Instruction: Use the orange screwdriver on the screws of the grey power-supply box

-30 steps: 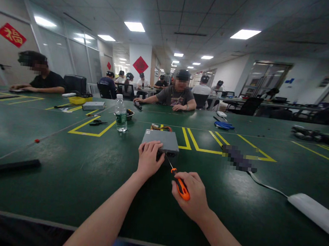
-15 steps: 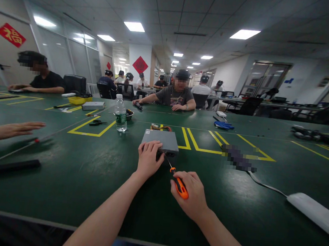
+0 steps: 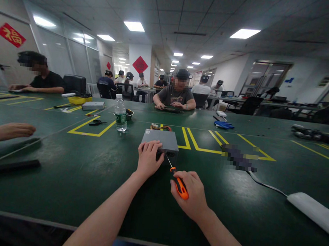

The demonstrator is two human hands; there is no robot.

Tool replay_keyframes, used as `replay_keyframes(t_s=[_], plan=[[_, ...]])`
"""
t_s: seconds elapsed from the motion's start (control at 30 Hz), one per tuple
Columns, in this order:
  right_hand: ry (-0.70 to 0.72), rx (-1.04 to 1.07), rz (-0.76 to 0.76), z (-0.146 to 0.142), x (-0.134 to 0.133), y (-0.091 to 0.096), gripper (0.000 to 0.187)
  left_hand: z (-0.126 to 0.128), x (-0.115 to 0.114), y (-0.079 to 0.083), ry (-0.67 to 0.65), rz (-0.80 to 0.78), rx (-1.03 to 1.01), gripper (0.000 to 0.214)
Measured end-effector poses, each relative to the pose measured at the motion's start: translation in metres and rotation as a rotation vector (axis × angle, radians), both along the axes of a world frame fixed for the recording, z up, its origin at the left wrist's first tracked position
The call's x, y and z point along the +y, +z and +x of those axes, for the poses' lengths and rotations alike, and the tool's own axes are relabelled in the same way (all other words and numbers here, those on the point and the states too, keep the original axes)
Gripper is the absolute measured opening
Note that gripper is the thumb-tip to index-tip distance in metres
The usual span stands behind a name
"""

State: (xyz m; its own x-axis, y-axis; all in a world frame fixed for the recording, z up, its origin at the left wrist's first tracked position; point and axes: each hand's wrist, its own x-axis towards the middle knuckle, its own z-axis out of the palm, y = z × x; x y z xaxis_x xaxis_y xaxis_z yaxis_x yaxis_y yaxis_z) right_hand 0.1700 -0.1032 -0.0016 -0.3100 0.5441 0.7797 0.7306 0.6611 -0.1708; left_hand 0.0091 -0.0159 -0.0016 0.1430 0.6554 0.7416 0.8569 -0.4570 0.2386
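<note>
While left hand [image 3: 149,158] pinches near edge of grey box [image 3: 167,139], right hand [image 3: 193,194] wraps grip round orange-black screwdriver [image 3: 183,191], shaft toward near face

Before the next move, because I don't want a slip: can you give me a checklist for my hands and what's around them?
1. Left hand on the grey box: ok, it rests on the near left part.
2. Right hand gripping the screwdriver by its handle: ok.
3. Screwdriver tip seated: cannot tell, too small to see.
4. Water bottle apart from both hands: ok, upright, left of the box.
5. Co-worker's hand apart from the box: ok, at far left.
</note>
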Motion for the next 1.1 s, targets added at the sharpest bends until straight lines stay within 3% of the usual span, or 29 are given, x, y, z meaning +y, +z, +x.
replay_keyframes(t_s=[0.63,0.9,1.1], plan=[[-0.014,-0.029,0.046,-0.002,-0.002,0.002,0.009,0.0,0.001,-0.001,0.002,0.005,-0.006,0.029],[-0.001,-0.036,-0.014,-0.003,-0.012,0.011,0.017,0.0,0.0,0.0,-0.003,0.002,-0.005,0.028],[-0.022,-0.014,0.013,-0.004,-0.01,0.008,0.017,0.0,-0.001,0.001,-0.005,-0.004,-0.006,0.029]])
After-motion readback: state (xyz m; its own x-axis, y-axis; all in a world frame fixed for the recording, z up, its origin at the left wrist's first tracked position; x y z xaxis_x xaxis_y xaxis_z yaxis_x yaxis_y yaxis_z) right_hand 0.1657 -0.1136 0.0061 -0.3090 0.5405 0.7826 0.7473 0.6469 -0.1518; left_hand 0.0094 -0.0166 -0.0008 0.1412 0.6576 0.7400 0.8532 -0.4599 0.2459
